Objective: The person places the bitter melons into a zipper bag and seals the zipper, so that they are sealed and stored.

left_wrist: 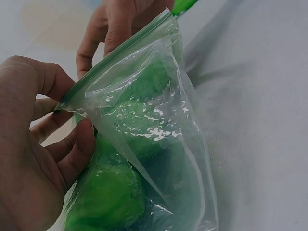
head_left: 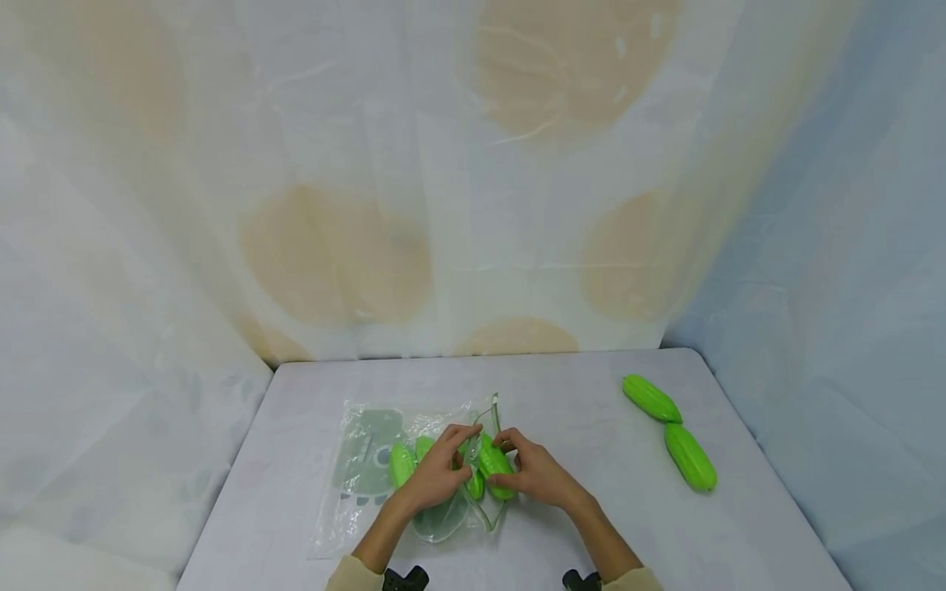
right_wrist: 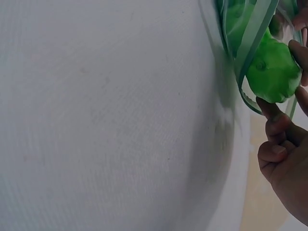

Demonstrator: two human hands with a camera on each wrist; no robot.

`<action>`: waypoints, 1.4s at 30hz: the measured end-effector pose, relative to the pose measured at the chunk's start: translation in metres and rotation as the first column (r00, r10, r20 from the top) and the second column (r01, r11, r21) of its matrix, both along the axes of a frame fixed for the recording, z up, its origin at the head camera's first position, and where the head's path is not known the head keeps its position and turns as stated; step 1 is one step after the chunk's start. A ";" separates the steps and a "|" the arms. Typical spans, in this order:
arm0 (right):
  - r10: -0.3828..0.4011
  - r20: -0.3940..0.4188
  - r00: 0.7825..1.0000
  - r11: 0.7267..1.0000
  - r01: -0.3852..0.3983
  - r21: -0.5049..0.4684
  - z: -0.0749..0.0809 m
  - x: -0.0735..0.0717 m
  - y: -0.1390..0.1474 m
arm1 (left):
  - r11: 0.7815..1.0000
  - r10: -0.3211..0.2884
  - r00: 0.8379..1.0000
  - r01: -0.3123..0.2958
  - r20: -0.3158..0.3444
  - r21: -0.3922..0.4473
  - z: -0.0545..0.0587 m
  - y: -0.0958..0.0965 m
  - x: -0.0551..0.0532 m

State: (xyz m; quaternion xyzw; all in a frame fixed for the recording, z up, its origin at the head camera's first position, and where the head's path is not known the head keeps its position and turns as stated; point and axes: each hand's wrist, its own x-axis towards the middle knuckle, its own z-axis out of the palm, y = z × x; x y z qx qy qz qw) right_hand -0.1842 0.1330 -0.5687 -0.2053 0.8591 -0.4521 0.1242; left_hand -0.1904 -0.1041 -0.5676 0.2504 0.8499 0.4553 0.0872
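A clear zip bag (head_left: 325,525) with a green zip strip and a printed pattern lies on the table. My left hand (head_left: 434,476) pinches the bag's edge near its mouth, thumb and fingers on the film in the left wrist view. My right hand (head_left: 545,478) grips a bright green, ribbed cucumber (head_left: 493,461) between thumb and fingers at the bag's opening. The right wrist view shows the rounded end of this cucumber (right_wrist: 274,72) inside the loop of the spread zip strip (right_wrist: 255,41). Several other green cucumbers (head_left: 401,465) show through the film.
Two more green cucumbers lie end to end on the right of the white-covered table (head_left: 591,394), the farther cucumber (head_left: 651,399) and the nearer cucumber (head_left: 691,458). Pale curtains (head_left: 443,164) with tan spots hang behind and at both sides.
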 end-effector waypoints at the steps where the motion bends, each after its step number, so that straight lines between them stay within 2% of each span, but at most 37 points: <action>1: 0.000 -0.004 1.000 1.000 0.000 0.006 0.000 0.000 0.000 | 1.000 0.001 1.000 -0.001 0.000 -0.001 0.000 0.000 0.000; 7: 0.020 -0.029 0.999 1.000 -0.019 0.019 0.004 0.001 0.000 | 1.000 0.011 1.000 -0.011 0.005 -0.012 0.000 0.000 0.000; 19: 0.044 0.015 0.999 0.998 -0.045 0.038 0.005 0.001 0.001 | 1.000 -0.003 1.000 0.003 0.012 0.001 -0.002 0.000 0.000; 27: 0.064 0.006 0.998 0.997 -0.064 0.044 0.003 0.001 0.000 | 0.999 -0.015 0.998 0.013 0.053 0.032 -0.001 0.001 0.000; 42: 0.117 0.048 0.992 0.993 -0.117 -0.019 0.001 0.002 -0.001 | 1.000 -0.003 0.999 0.002 0.048 0.028 0.001 0.003 0.001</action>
